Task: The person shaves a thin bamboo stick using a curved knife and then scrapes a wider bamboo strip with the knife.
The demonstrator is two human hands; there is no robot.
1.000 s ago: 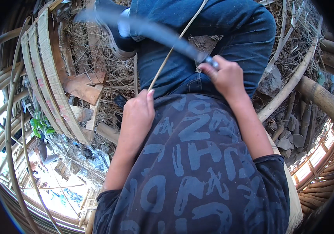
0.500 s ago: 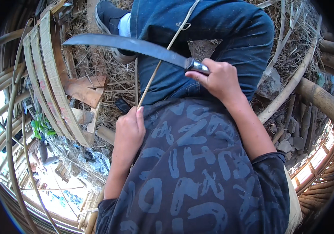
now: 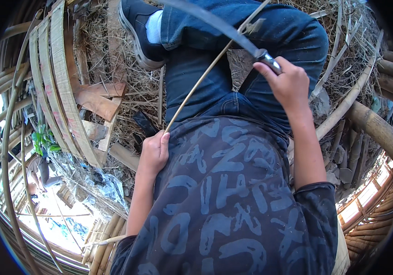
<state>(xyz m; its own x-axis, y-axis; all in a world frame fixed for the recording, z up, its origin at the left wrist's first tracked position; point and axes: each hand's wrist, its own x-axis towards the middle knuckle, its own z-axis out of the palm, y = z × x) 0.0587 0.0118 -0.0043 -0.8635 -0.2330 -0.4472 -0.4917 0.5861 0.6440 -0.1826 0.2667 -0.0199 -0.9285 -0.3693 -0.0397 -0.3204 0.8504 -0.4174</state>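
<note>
My right hand (image 3: 288,85) is wrapped round the dark handle of a machete (image 3: 219,24), whose long curved blade points up and to the left past the top of the view. My left hand (image 3: 155,150) grips the near end of a thin bamboo strip (image 3: 196,86) beside my waist. From there the strip slants up and right across my bent leg and crosses the blade. A pale, frayed curl (image 3: 254,26) shows on the strip just right of the blade. Whether the edge touches the strip is hard to tell.
Wooden slats (image 3: 63,87) stand at the left, beside loose board pieces (image 3: 99,103) on straw-covered ground. A thick bamboo pole (image 3: 373,123) and stones lie at the right. Bamboo walling (image 3: 375,220) curves round the edges. Clear plastic (image 3: 109,185) lies at the lower left.
My right hand has moved up and right with the machete, sliding its blade farther along the strip. The strip now leans more to the right. My left hand keeps its hold.
</note>
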